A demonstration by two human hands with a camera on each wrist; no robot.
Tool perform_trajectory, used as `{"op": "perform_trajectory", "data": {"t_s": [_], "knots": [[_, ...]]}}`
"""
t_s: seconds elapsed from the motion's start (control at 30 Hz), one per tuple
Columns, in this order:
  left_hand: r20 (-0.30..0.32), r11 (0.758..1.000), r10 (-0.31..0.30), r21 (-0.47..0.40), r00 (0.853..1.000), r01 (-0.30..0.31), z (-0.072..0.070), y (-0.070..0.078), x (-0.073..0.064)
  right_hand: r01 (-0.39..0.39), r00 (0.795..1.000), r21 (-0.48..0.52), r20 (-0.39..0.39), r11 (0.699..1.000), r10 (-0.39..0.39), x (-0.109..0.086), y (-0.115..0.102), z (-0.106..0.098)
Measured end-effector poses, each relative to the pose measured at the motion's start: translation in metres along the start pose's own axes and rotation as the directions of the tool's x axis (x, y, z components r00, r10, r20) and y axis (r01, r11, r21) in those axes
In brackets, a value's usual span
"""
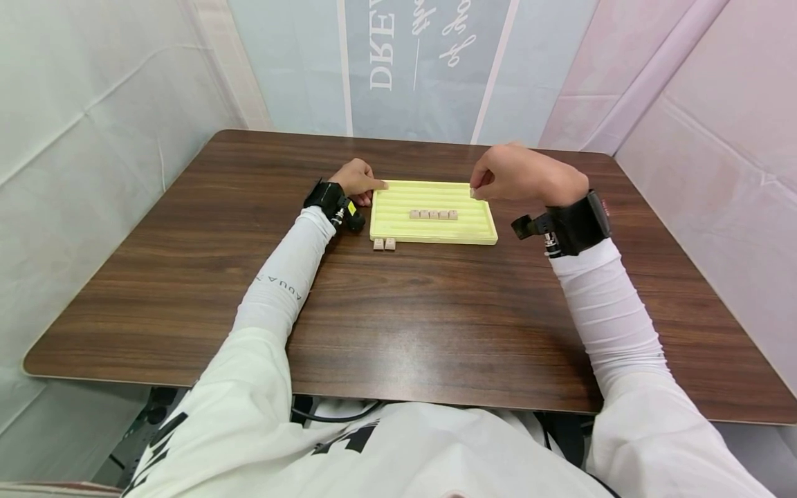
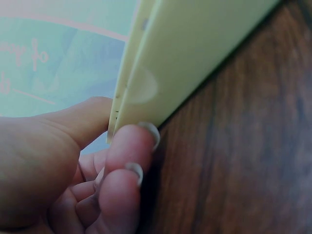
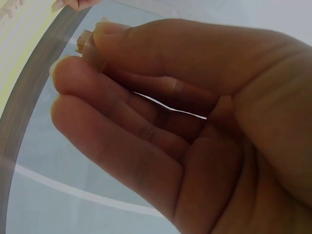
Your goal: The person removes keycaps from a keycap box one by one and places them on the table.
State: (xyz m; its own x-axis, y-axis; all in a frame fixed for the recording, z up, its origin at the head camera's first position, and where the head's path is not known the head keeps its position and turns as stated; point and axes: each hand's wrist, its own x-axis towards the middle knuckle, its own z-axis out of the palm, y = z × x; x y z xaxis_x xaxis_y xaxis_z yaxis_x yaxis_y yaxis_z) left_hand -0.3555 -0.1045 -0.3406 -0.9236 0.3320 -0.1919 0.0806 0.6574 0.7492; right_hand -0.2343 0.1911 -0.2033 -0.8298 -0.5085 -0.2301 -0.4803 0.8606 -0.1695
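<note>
Fingers [image 3: 111, 43] of the right hand [image 1: 526, 173] pinch a tile [image 3: 83, 43].

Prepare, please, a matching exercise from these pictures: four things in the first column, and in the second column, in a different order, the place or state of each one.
Column one
1. Left hand
2. Right hand
3. Row of five blocks
4. Two blocks

Column two
A. On the table, next to the near edge of the tray
B. Pinching a small block
C. Lying inside the tray
D. Holding the far left corner of the tray

Right pairs: 1-D, 2-B, 3-C, 4-A
</note>
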Motion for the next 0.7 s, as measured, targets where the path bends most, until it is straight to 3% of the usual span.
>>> {"op": "perform_trajectory", "data": {"t_s": [0.47,0.7], "knots": [[-0.006,1.0,0.017,-0.009,1.0,-0.018,-0.0007,0.0015,-0.0043,0.044,0.999,0.007,-0.029,0.999,-0.044,0.001,-0.0102,0.0014],[-0.003,1.0,0.013,0.006,1.0,-0.013,-0.0009,-0.0015,0.0015,0.079,0.996,0.021,-0.034,0.997,-0.078,0.0061,-0.0095,0.0047]]}}
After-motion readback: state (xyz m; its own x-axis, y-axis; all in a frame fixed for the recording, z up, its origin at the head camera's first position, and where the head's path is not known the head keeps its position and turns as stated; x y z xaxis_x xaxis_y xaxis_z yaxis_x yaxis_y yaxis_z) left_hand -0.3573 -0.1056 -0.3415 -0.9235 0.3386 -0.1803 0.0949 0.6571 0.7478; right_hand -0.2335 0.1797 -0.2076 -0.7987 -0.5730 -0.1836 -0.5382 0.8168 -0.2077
